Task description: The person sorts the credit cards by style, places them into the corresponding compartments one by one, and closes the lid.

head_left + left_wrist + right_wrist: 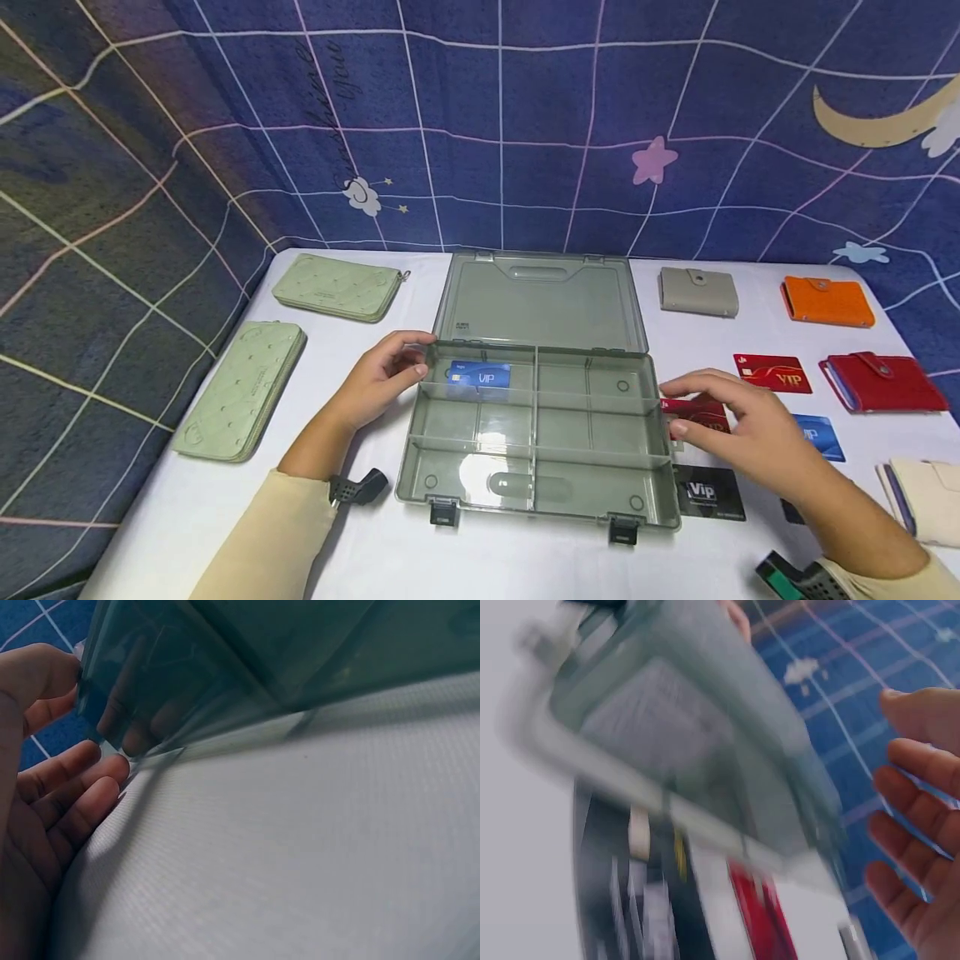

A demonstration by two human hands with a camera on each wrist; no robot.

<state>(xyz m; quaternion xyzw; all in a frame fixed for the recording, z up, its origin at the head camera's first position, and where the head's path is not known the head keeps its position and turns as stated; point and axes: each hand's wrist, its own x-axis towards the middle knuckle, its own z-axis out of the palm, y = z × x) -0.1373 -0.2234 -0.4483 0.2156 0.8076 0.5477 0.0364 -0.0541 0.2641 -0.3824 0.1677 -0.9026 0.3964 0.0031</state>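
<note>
A translucent grey-green divided box lies with its lid folded back. My left hand holds the box's back left corner, thumb along the side and forefinger at the back; its other fingers curl loosely beside the wall. A blue VIP card lies in the back left compartment. Beyond the right wall, my right hand hovers over a red card, thumb and fingers apart, partly covering it. In the blurred right wrist view, nothing shows between those fingers. A black VIP card lies nearer me.
Another red VIP card and a blue card lie right. Card holders, grey, orange, red and cream, line the right side. Two green zip wallets lie left. A patterned curtain hangs behind.
</note>
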